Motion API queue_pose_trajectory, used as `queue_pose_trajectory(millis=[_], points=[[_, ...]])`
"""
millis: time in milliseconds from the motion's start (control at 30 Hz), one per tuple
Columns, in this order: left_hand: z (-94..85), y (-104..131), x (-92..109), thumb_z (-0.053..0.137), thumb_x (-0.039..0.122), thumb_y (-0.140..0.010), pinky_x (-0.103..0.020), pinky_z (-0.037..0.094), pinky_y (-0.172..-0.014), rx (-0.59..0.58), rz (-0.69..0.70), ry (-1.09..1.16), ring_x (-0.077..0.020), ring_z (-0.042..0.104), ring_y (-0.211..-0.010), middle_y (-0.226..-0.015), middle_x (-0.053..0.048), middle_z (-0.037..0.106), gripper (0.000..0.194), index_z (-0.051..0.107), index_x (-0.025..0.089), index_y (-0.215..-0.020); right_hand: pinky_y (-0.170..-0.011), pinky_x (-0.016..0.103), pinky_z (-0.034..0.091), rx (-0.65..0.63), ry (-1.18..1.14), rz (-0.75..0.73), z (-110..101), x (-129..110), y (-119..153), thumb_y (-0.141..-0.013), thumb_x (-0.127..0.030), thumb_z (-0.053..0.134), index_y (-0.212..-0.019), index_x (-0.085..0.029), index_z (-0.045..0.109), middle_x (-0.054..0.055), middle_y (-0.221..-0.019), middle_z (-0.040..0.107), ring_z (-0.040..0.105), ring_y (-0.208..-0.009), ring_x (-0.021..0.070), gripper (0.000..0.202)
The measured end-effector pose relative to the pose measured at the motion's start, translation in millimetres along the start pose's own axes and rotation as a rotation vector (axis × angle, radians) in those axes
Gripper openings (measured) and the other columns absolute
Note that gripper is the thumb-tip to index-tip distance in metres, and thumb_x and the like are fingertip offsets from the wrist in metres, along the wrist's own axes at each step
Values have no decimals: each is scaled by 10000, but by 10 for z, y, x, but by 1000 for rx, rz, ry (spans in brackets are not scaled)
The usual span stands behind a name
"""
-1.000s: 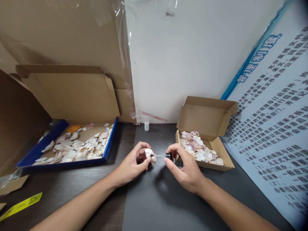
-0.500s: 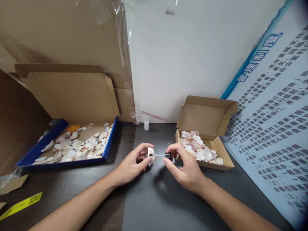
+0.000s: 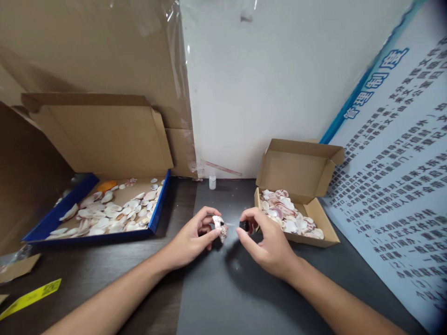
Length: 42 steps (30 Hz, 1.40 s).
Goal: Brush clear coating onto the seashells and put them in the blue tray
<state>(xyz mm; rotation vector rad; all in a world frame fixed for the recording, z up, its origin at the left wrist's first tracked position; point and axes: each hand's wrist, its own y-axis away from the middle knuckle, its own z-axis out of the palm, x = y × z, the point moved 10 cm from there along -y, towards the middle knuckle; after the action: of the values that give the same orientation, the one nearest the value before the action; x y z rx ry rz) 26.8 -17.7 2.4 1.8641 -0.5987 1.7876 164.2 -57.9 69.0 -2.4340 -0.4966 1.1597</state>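
In the head view, the left hand [image 3: 190, 242] pinches a speckled, pink-and-white seashell piece [image 3: 222, 234] between thumb and fingers, a small dark spot showing on its side. The right hand [image 3: 268, 244] grips a black cap [image 3: 243, 226] in a narrow pinch, and a thin, pale stem [image 3: 231, 225] runs from it toward the shell; whether its tip touches is too faint to tell. Both hands are just above the dark grey mat [image 3: 216, 298], between a blue-walled box [image 3: 159, 209] of loose shells on the left and a smaller cardboard box [image 3: 296, 165] of shells on the right. A little white bottle [image 3: 212, 182] stands upright near the wall. The step in hand appears to be bringing the stem to the shell's surface; I judge that the next move calls for a steady left pinch and a light, well-aimed right one.
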Motion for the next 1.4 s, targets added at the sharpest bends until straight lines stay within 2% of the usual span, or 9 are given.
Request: queue_pose_trajectory(millis=[133, 267, 400, 533, 667, 867, 1067, 1233, 1400], points=[[0, -3, -5, 606, 421, -915, -216, 447, -572, -2, -5, -12, -107, 511, -713, -914, -24, 586, 354, 436, 201, -1135, -661, 290, 426, 22, 11, 14, -16, 25, -7, -876, -201, 571, -954, -213, 526, 0, -799, 556, 527, -691, 154, 92], [5, -1, 0, 607, 410, -916, -213, 449, -571, -7, -3, -3, -114, 522, -741, -953, -36, 593, 353, 432, 203, -1142, -654, 296, 417, -17, 25, -10, 22, -7, -4, -872, -204, 578, -942, -216, 528, 0, -787, 557, 519, -684, 157, 87], [-4, -1, 3, 615, 419, -908, -216, 452, -566, 9, -3, -1, -100, 504, -693, -951, -35, 589, 376, 437, 203, -1159, -669, 301, 428, 20, 6, -14, -21, -21, 6, -887, -202, 561, -960, -217, 525, 8, -814, 563, 529, -701, 160, 82], [-10, -4, -15, 612, 415, -911, -217, 450, -567, 10, -7, 3, -89, 496, -662, -929, -24, 590, 374, 439, 209, -1170, -678, 306, 439, -33, 12, -41, 40, -50, 18, -892, -214, 568, -977, -219, 535, 12, -822, 584, 542, -709, 164, 92], [-13, -5, -25, 628, 426, -899, -211, 437, -562, 7, -6, 16, -112, 534, -715, -924, -33, 608, 366, 443, 206, -1126, -641, 292, 438, 10, -5, -10, 4, -18, 20, -882, -212, 568, -975, -220, 522, 6, -813, 561, 524, -676, 154, 104], [-10, -3, -14, 659, 431, -876, -198, 447, -550, 15, -7, 48, -106, 532, -711, -911, -15, 593, 367, 425, 216, -1062, -638, 294, 423, -20, 12, 9, 22, 2, 23, -872, -210, 579, -950, -217, 521, -7, -773, 554, 524, -668, 151, 98], [-6, -2, -11, 642, 430, -889, -196, 466, -530, 12, -8, 26, -71, 504, -618, -909, -5, 594, 366, 411, 215, -1076, -641, 296, 423, -55, 33, -13, 62, -9, 18, -878, -205, 577, -955, -216, 527, 1, -789, 557, 518, -679, 155, 92], [11, 5, -4, 627, 444, -898, -193, 450, -513, 1, -18, 22, -55, 527, -551, -904, -11, 622, 373, 411, 214, -1097, -659, 298, 441, -18, -4, -35, 18, -35, 8, -891, -217, 568, -978, -216, 534, 12, -822, 575, 533, -693, 157, 93], [-2, -3, 15, 633, 455, -887, -209, 468, -525, 20, -12, 0, -85, 541, -626, -922, -20, 603, 391, 423, 211, -1109, -641, 290, 437, -28, -13, -13, 33, -13, 13, -895, -212, 568, -978, -219, 534, 8, -817, 570, 529, -683, 152, 90]])
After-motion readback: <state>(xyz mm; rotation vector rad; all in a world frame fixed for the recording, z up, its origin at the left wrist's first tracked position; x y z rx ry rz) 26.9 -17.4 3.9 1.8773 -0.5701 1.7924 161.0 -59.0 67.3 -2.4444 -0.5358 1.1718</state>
